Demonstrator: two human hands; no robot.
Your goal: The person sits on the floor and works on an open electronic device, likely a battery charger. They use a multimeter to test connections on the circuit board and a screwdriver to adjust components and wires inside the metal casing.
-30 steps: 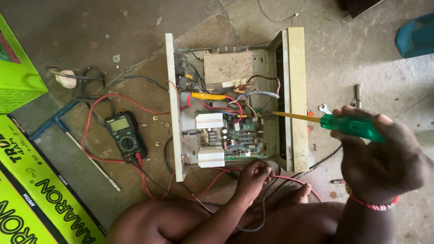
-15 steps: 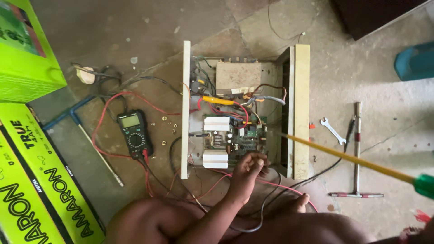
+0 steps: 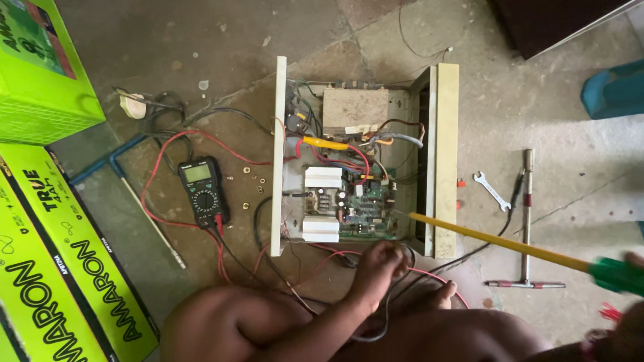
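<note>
- Open metal case [image 3: 444,161]: I log it lying on the concrete floor [image 3: 201,53], centre of the scene, lid off, insides showing.
- Circuit board [image 3: 362,204]: green, in the near half of the case, with two white blocks to its left and a boxy metal part at the far end.
- Left hand [image 3: 381,265]: I see it at the near edge of the case, fingers curled over a bunch of red and black wires [image 3: 335,258]; clenched on them as far as I can tell.
- Right hand [image 3: 630,328]: mostly out of view at the near right corner; I cannot tell how its grip sits.
- Screwdriver [image 3: 510,245]: long yellow shaft, green handle at the far right edge beside the right hand, tip resting at the near right corner of the case.
- Meter [image 3: 202,191]: black, left of the case, red leads looping around it.
- Small nuts [image 3: 245,181]: scattered between meter and case.
- Spanner [image 3: 491,191]: small, right of the case.
- T-handled tool [image 3: 527,221]: just right of the spanner.
- Green boxes [image 3: 47,67]: far left and near left.
</note>
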